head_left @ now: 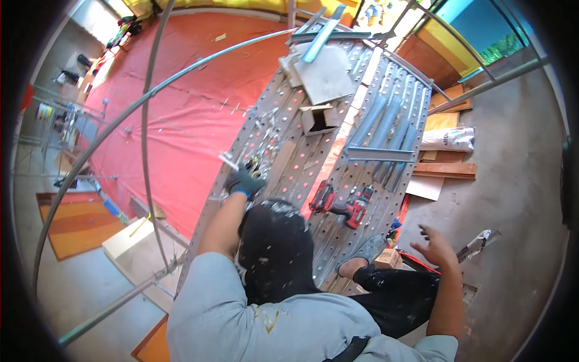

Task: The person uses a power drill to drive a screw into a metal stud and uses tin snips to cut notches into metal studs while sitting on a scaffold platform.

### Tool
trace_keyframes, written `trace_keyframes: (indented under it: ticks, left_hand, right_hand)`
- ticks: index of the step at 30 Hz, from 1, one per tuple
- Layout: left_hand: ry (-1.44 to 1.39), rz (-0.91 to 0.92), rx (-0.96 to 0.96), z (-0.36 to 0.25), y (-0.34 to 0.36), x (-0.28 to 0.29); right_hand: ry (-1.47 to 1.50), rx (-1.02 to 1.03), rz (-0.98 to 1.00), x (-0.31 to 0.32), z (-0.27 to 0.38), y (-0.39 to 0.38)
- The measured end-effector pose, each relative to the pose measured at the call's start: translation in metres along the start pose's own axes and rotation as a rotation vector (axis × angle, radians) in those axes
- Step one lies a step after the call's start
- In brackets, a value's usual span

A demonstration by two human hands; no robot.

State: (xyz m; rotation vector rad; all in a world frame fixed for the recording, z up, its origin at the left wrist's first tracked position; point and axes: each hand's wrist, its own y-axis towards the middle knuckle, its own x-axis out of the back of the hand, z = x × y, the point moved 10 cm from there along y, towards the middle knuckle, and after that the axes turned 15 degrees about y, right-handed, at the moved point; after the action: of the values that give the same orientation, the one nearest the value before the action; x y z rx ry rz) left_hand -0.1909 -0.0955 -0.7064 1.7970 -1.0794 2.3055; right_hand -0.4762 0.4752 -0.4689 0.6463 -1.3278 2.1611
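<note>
Small hardware (256,164) lies loose by the perforated platform's (329,241) left edge, none visibly fastened. My gloved left hand (244,183) is there; I can't tell whether it grips the pale slender piece (228,161). My right hand (435,247) is spread, empty, past the right edge. The cordless drill (358,211) lies unheld; metal channels (377,120) lie loose toward the far right corner.

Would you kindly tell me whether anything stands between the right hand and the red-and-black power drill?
No clear barrier shows between the right hand and the power drill; only the platform's edge and a small blue item lie along that line. The grey shoe sits just below it in the picture.
</note>
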Motion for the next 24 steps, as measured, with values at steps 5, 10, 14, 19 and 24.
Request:
trace_keyframes:
  ticks: [5,10,14,19,24]
  left_hand:
    - [0.095,0.164,0.041,-0.031,0.009,-0.010]
    - [0.418,0.508,-0.347,-0.074,0.064,0.001]
    - [0.088,-0.262,-0.432,-0.175,0.132,0.145]
    - [-0.107,-0.340,-0.357,-0.278,0.223,0.232]
    - [-0.146,-0.418,-0.242,-0.357,0.280,0.259]
  right_hand:
    - [0.138,-0.007,0.053,0.003,0.039,0.005]
    - [0.211,0.024,0.105,0.006,0.060,0.031]
    - [0.261,0.046,0.114,0.011,0.065,0.052]
    - [0.295,-0.081,0.161,0.010,0.036,0.083]
    - [0.400,-0.174,0.118,0.021,0.007,0.095]
